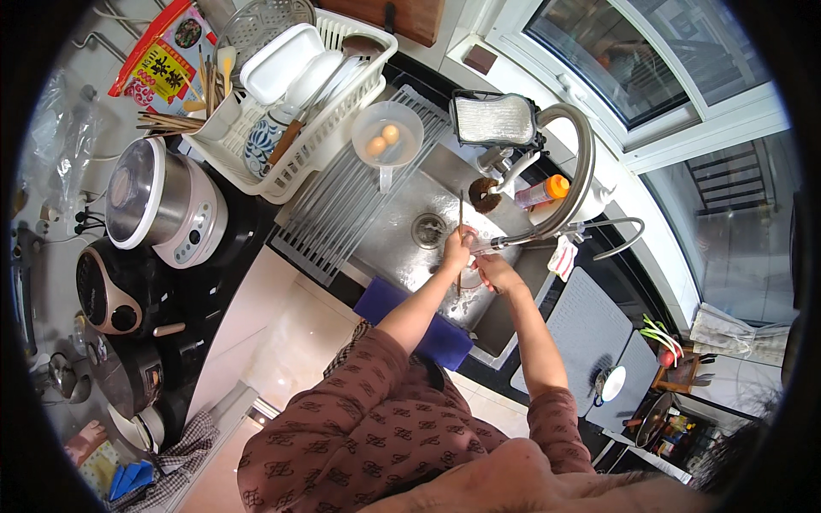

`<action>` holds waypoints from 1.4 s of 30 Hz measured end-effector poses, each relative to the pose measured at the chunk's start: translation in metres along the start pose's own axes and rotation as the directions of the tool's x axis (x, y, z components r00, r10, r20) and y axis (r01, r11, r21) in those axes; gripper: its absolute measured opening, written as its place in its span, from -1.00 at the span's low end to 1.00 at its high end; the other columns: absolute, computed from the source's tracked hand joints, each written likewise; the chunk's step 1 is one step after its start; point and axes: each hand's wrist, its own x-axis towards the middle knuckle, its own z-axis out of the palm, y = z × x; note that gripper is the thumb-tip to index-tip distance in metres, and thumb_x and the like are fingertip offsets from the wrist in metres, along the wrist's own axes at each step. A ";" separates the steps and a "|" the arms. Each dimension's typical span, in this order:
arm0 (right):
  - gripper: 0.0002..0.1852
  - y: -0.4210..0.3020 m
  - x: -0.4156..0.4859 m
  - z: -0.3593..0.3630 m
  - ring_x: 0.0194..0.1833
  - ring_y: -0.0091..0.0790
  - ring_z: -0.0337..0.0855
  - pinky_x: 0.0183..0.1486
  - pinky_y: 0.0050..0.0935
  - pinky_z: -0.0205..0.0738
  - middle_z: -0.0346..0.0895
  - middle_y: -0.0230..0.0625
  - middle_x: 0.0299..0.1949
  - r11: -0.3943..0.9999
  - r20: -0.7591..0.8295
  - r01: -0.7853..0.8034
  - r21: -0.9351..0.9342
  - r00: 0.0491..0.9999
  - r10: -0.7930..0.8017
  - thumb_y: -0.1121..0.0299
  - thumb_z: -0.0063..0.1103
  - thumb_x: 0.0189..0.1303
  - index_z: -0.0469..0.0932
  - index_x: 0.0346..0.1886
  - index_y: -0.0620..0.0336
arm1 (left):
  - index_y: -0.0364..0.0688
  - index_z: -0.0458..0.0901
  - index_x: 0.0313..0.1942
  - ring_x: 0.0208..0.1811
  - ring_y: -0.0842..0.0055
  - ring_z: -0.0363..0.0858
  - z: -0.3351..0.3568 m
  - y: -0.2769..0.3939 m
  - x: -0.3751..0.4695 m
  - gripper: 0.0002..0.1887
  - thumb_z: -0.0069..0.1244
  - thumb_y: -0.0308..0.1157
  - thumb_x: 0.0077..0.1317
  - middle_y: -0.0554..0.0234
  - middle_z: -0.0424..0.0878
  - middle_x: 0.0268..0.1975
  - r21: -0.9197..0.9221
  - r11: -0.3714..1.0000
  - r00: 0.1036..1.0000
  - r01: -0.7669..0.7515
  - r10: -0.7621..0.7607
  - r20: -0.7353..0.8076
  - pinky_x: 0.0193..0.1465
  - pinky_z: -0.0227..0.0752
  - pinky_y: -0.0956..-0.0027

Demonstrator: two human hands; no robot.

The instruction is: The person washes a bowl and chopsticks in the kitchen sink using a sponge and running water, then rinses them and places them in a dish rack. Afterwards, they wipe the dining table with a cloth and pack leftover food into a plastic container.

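Note:
Both hands are over the stainless steel sink (388, 240), under the pull-down faucet head (497, 243). My left hand (457, 251) is closed around a pair of thin wooden chopsticks (460, 211), which point up and down in the view. My right hand (499, 274) is just beside it, fingers curled together at a small whitish thing between the hands. What the right fingers hold is too small and covered to tell. Below the hands, a clear round rim, perhaps a bowl, shows in the sink. A translucent measuring cup (385, 176) with two brown eggs (383, 141) stands on the roll-up rack (346, 221).
A white dish basket (333, 141) full of dishes is at upper left. An electric pot (192, 224) stands on the black counter. Beside the sink are an orange-capped bottle (542, 191), a brown scrubber (484, 195) and a grey mat (571, 327). A purple panel (442, 340) lines the sink front.

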 end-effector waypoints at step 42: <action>-0.73 0.033 -0.048 0.034 -0.74 -0.62 0.24 -0.68 -0.61 0.14 0.35 -0.47 -0.70 0.941 -0.192 0.120 0.316 0.980 -0.061 0.26 -0.14 0.28 0.52 -0.28 0.24 | -0.16 0.31 -0.41 -0.70 0.63 0.22 0.010 -0.021 0.028 -0.84 -0.34 -0.39 0.36 0.39 0.30 -0.64 -0.838 0.177 0.628 0.516 -0.743 0.231 -0.64 0.18 0.53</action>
